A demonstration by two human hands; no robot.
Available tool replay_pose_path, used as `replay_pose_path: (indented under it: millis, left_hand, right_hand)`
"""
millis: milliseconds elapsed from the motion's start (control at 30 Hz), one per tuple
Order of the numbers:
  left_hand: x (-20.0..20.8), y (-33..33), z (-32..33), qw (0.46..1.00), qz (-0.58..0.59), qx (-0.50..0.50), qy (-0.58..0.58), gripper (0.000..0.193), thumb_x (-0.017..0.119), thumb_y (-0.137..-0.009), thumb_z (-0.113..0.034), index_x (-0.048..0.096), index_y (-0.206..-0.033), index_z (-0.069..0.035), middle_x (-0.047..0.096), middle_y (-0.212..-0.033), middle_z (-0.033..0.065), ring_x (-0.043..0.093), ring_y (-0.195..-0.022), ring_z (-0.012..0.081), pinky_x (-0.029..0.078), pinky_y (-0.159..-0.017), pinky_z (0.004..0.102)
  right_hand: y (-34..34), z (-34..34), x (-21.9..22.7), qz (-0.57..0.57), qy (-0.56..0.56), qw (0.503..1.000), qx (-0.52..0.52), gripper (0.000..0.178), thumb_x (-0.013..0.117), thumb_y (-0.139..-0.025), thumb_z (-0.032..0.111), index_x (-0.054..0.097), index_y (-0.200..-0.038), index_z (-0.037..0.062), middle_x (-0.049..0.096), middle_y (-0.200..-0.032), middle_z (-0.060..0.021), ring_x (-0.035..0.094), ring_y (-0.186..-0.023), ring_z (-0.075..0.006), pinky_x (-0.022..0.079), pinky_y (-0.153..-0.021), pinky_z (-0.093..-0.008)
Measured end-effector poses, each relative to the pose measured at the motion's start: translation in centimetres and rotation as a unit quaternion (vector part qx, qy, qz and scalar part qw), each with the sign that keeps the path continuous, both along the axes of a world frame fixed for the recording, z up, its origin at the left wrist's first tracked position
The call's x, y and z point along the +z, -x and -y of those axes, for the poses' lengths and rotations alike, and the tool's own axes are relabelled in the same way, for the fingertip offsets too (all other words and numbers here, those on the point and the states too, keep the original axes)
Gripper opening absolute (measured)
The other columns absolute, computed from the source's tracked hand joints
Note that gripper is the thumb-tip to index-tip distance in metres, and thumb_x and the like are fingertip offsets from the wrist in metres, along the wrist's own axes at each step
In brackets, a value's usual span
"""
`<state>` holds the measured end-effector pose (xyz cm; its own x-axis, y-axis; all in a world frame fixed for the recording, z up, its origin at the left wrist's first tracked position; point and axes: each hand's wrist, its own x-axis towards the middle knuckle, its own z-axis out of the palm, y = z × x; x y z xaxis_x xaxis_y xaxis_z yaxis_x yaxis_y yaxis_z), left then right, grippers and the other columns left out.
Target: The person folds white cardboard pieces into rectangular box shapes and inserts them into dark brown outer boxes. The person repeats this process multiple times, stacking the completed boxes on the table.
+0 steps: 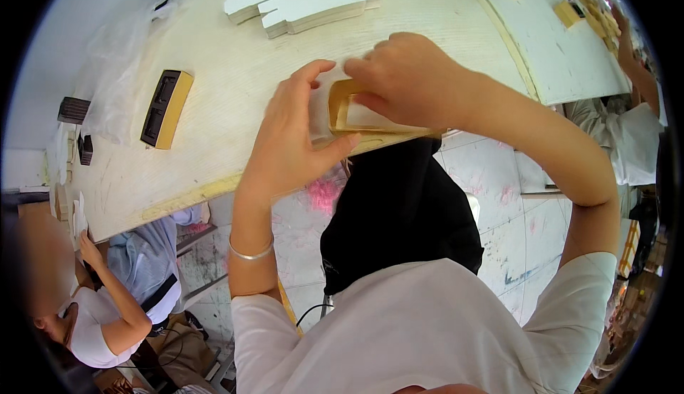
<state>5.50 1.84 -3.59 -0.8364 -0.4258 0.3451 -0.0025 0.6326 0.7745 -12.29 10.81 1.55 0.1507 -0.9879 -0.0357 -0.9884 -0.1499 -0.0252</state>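
At the table's near edge, in front of me, lies a small open gold cardboard box, its inside partly visible. My right hand is curled over its right part, with the thumb reaching inside the wall and the other fingers bent at the far side. My left hand curves around the left end, thumb and fingers apart, the thumb tip close to the near wall. The right hand hides much of the box. Further left sits a gold box with a black compartmented insert.
A stack of white die-cut cardboard blanks lies at the far side of the pale table. Clear plastic film and dark ribbed pieces are at left. More gold boxes stand far right. Other people sit at left and right.
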Motion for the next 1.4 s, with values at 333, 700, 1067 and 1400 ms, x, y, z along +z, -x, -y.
replay_pose_path:
  millis: [333, 700, 1067, 1400]
  left_hand:
    - [-0.8, 0.9, -0.5, 0.999, 0.018, 0.032, 0.007, 0.064, 0.082, -0.068, -0.028, 0.049, -0.117, -0.003, 0.061, -0.108, 0.0134, 0.056, -0.096, 0.0307, 0.046, -0.085, 0.0393]
    - [-0.9, 0.9, -0.8, 0.998, 0.031, 0.042, -0.043, 0.061, 0.084, -0.066, -0.010, 0.043, -0.111, -0.003, 0.058, -0.099, 0.0084, 0.055, -0.091, 0.0191, 0.044, -0.086, 0.0313]
    - [-1.7, 0.8, -0.4, 0.996, 0.063, 0.060, -0.008, 0.069, 0.082, -0.064, -0.011, 0.040, -0.118, -0.005, 0.054, -0.114, 0.0108, 0.052, -0.098, 0.0212, 0.042, -0.085, 0.0339]
    - [-0.2, 2.1, 0.3, 0.991, 0.108, 0.041, 0.068, 0.108, 0.088, -0.056, -0.020, 0.027, -0.144, -0.005, 0.039, -0.142, 0.0163, 0.042, -0.123, 0.0336, 0.033, -0.103, 0.0420]
  right_hand:
    - [0.7, 0.8, -1.2, 0.126, 0.007, 0.992, 0.031, 0.017, 0.058, -0.082, 0.005, 0.060, -0.099, 0.0023, 0.065, -0.083, -0.0141, 0.064, -0.074, -0.0308, 0.051, -0.067, -0.0376]
    - [0.0, 1.0, -1.6, -0.027, -0.004, 0.997, 0.076, 0.015, 0.059, -0.080, 0.008, 0.057, -0.094, 0.0002, 0.064, -0.077, -0.0133, 0.066, -0.069, -0.0251, 0.051, -0.056, -0.0320]
    - [0.8, 2.2, -2.7, -0.037, 0.096, 0.976, 0.189, 0.013, 0.063, -0.071, 0.018, 0.061, -0.076, 0.0060, 0.062, -0.063, -0.0079, 0.063, -0.057, -0.0243, 0.046, -0.049, -0.0347]
    - [6.4, 1.5, 2.1, 0.112, 0.160, 0.981, -0.021, 0.019, 0.058, -0.082, 0.014, 0.060, -0.097, 0.0032, 0.064, -0.088, -0.0154, 0.064, -0.079, -0.0345, 0.050, -0.069, -0.0432]
